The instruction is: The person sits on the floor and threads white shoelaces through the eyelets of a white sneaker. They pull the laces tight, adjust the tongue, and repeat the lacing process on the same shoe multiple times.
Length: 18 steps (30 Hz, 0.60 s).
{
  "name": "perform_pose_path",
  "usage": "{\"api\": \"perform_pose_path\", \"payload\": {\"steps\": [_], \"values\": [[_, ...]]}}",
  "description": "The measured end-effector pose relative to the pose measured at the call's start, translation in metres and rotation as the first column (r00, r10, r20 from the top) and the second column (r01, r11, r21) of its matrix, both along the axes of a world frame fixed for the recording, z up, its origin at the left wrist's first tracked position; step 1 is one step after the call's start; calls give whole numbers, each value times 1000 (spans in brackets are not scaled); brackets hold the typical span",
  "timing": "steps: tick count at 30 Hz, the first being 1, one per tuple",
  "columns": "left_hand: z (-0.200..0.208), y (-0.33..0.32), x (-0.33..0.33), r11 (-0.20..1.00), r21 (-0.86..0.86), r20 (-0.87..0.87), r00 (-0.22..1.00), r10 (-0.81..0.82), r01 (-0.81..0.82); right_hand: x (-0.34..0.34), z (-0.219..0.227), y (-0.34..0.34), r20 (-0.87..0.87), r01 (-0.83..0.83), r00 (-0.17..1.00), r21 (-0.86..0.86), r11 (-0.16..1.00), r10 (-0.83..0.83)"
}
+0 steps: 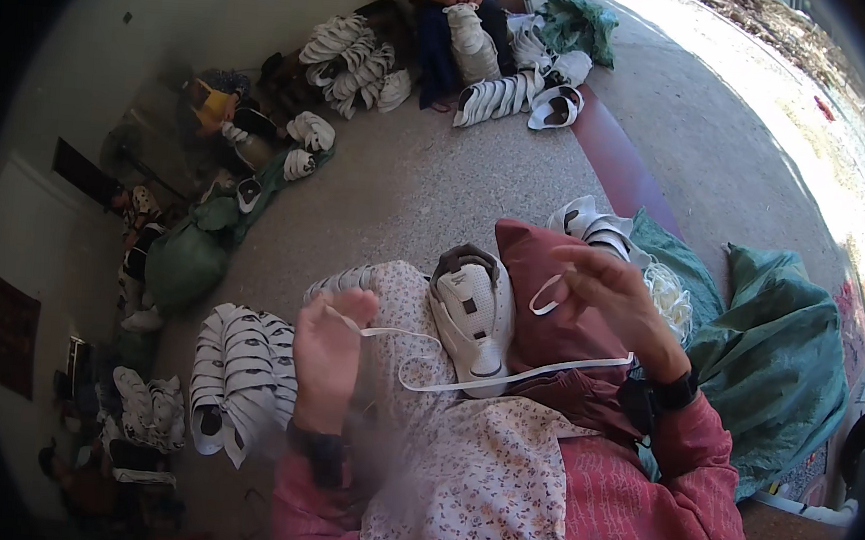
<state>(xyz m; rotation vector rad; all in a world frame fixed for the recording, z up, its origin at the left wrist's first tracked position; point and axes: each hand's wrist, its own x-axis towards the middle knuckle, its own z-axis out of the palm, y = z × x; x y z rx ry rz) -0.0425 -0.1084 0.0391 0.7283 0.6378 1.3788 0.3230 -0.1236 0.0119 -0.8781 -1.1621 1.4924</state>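
A person's left hand (330,348) pinches one end of a flat white lace (465,381), fingers closed on it. The right hand (619,295), fingers loosely curled, holds the looped other end. A white shoe upper (473,315) rests on the lap between them.

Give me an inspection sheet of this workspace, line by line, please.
Surface: flowered cloth over the lap, speckled floor beyond.
Job's things: white shoe upper on the lap; flat white lace strung between both hands.
Clutter: stacked white uppers at left, green sacks at right, more piles by a seated person.
Grippers: left hand pinches one lace end; right hand holds a loop of it.
Cables: nothing seen.
Surroundings: wall at left, sunlit ground at right.
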Motion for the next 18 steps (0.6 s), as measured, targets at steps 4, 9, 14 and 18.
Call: {"api": "perform_pose_path", "payload": {"steps": [4, 9, 14, 18], "values": [[-22, -3, -128, 894, -119, 60, 896, 441, -432, 92, -5, -17, 182, 434, 872, 143, 890, -454], [-83, -66, -304, 825, -79, -190, 821, 539, -560, 241, -56, -42, 165, 700, 713, -125, 703, -681], [-91, -76, -287, 280, 407, -704, -103, 703, -869, 355, -137, -69, 86, 878, 407, -311, 364, -909], [-134, -70, -294, 497, 708, -705, -545, 455, -501, 433, -189, -85, -20, 871, 274, -418, 257, -962]]}}
